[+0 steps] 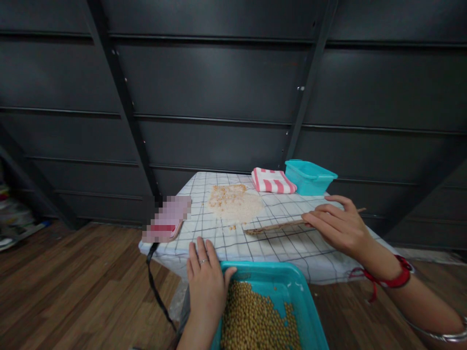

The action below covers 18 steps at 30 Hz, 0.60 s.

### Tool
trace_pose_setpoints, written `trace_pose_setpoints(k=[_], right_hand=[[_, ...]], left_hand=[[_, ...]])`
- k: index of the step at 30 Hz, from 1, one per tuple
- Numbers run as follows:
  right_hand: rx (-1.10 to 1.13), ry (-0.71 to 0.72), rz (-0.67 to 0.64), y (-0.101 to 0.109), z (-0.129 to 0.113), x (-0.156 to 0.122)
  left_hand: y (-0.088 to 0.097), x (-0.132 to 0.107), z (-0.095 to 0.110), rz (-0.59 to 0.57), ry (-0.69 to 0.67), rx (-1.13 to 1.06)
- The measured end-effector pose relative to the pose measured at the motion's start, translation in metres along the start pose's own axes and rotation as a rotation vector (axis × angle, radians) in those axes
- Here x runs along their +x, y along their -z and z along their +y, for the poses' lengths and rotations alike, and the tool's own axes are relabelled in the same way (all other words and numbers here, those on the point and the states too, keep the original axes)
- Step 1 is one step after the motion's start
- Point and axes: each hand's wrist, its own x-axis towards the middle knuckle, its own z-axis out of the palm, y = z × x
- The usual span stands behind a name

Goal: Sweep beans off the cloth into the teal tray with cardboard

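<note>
My right hand [337,226] pinches a thin brown wooden stick [280,226] between thumb and fingers, above the right part of the table. The stick's wider, darker tip points left, close to the cloth and a few loose yellow grains [232,227]. Past the tip lies a flat patch of white, rice-like grains [241,208], with yellow grains mixed in at its far left. My left hand [206,282] is open, fingers stretched forward at the table's front edge. Its thumb lies over the corner rim of a teal basin [310,301] that contains many round greenish-tan beans [255,316].
A checked white cloth [219,248] covers the table. At its back right are a folded pink-and-white towel [273,181] and a smaller teal container [310,180]. A pixelated pink object [170,218] and black strap [153,277] lie left. A dark panelled wall [211,82] stands behind.
</note>
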Motion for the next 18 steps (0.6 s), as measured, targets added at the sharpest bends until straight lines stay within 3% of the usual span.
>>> trace_pose_setpoints(k=[18], right_hand=[[0.041,0.022,-0.028,0.013,-0.006,0.0]], left_hand=[[0.002,0.001,-0.001,0.01,-0.011,0.036]])
